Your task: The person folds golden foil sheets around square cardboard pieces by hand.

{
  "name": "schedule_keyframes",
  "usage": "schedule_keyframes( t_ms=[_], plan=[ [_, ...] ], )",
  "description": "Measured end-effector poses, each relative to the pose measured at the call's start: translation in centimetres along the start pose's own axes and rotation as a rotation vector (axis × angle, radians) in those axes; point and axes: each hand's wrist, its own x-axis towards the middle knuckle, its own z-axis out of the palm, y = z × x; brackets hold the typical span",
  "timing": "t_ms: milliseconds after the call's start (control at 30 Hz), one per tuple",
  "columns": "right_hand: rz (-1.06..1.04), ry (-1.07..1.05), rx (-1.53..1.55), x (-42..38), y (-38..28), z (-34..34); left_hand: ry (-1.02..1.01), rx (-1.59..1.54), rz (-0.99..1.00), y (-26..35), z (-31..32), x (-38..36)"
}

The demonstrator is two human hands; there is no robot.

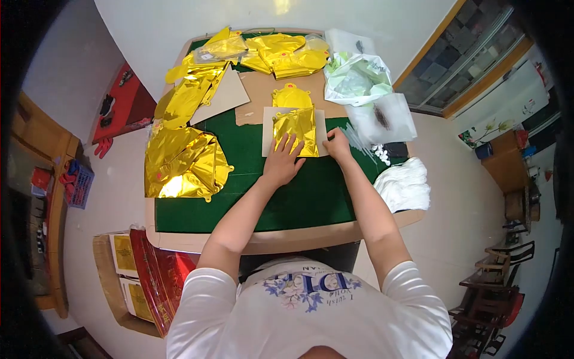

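Observation:
A flat gold foil balloon (295, 128) lies on a grey-beige cardboard sheet (321, 122) in the middle of the green tabletop. Its upper part, with a red dot and small tabs, reaches past the sheet's far edge. My left hand (283, 160) rests on the lower left of the foil, fingers spread. At the sheet's right edge, my right hand (337, 145) is closed with fingers curled; the fingertips are partly hidden, and they appear to pinch the cardboard's edge. More gold foil balloons (182, 161) are heaped to the left, and another pile (284, 52) sits at the back.
A white-green plastic bag (357, 79) and clear plastic packaging (382, 119) lie at the back right. Nearer are small white pieces (381, 154), a black item (396, 149) and a bundle of white strings (403, 186). A loose cardboard piece (224, 99) leans by the left pile.

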Motion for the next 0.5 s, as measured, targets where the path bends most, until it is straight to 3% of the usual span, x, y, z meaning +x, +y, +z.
schedule_keyframes(
  t_ms=[400, 467, 500],
  plan=[
    [0.009, -0.118, 0.143, -15.7, -0.4, -4.2, -0.081, -0.096, -0.072, 6.9, -3.2, -10.6],
    [-0.197, 0.046, 0.050, -17.3, -1.1, -4.6, -0.088, -0.102, -0.078, 7.0, -3.1, -10.5],
    [-0.191, 0.039, 0.047, -18.0, -0.9, -4.4, -0.090, -0.076, -0.076, 7.0, -3.0, -10.5]
  ],
)
